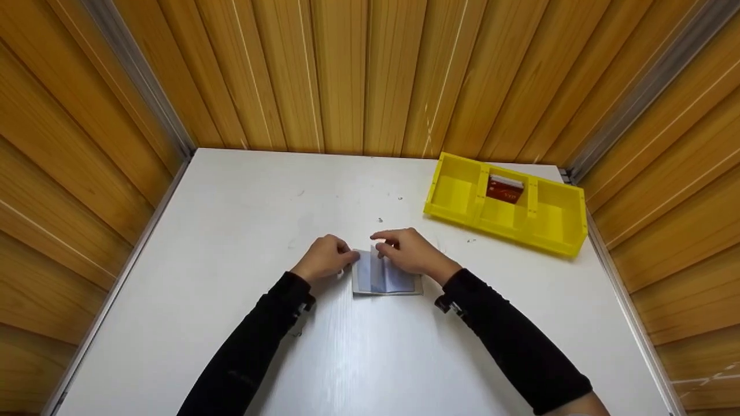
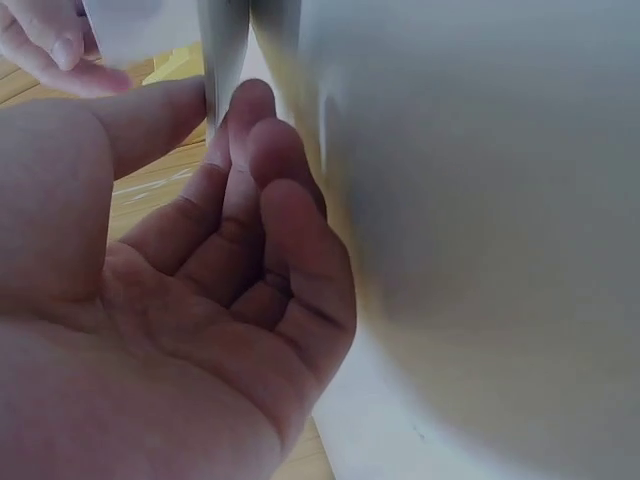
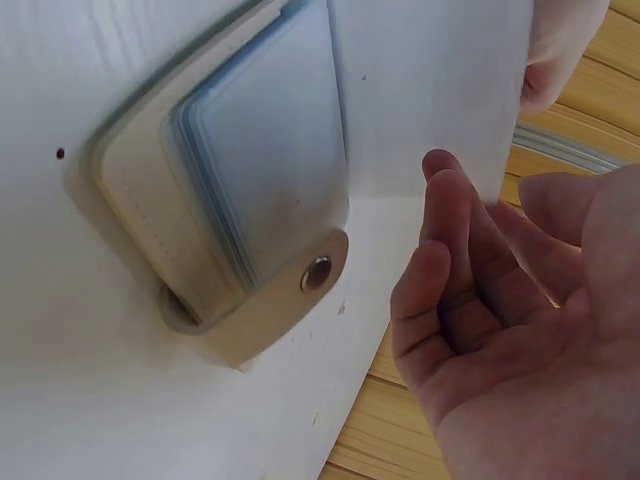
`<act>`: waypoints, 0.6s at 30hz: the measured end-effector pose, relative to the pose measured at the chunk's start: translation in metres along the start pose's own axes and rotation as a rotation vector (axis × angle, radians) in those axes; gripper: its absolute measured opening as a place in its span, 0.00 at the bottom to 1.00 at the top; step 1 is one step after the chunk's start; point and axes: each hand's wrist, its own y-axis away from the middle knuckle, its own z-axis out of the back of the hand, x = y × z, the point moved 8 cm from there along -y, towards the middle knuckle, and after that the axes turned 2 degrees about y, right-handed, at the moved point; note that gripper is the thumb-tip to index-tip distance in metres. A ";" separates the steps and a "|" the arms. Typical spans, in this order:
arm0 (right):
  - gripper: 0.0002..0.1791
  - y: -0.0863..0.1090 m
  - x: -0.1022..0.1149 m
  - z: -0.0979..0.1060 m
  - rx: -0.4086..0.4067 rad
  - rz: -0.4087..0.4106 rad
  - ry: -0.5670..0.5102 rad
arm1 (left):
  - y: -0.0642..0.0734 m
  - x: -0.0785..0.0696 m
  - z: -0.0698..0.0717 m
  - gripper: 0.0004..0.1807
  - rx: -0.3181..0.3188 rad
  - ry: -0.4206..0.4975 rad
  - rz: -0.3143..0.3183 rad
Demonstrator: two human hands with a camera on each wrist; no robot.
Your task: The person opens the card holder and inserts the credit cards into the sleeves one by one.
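Note:
A small card holder (image 3: pixel 135 170) with a pale cover, a snap strap (image 3: pixel 290 300) and clear bluish sleeves (image 3: pixel 270 150) lies spread on the white table. My left hand (image 1: pixel 326 257) pinches the cover's left edge between thumb and fingertips; its other fingers are bent. One clear sleeve (image 1: pixel 377 268) stands up from the middle of the holder. My right hand (image 1: pixel 407 248) is at that sleeve's upper edge. In the right wrist view its index finger passes behind the sleeve, while the thumb (image 3: pixel 555 205) shows just beside the edge, with a small gap.
A yellow three-part tray (image 1: pixel 457 216) stands at the back right of the table (image 1: pixel 243 208). Its middle compartment holds a stack of red cards (image 1: pixel 504 189). Wood-look panels (image 1: pixel 335 75) rise behind and at both sides.

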 end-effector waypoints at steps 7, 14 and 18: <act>0.15 0.003 0.001 -0.003 0.001 0.040 0.075 | 0.002 -0.002 0.003 0.20 0.016 -0.047 0.012; 0.11 0.006 0.001 -0.006 0.011 0.089 0.119 | 0.005 -0.005 0.000 0.19 0.060 -0.054 0.021; 0.11 0.007 0.002 -0.006 0.007 0.093 0.145 | 0.006 -0.010 -0.001 0.17 0.069 -0.064 0.004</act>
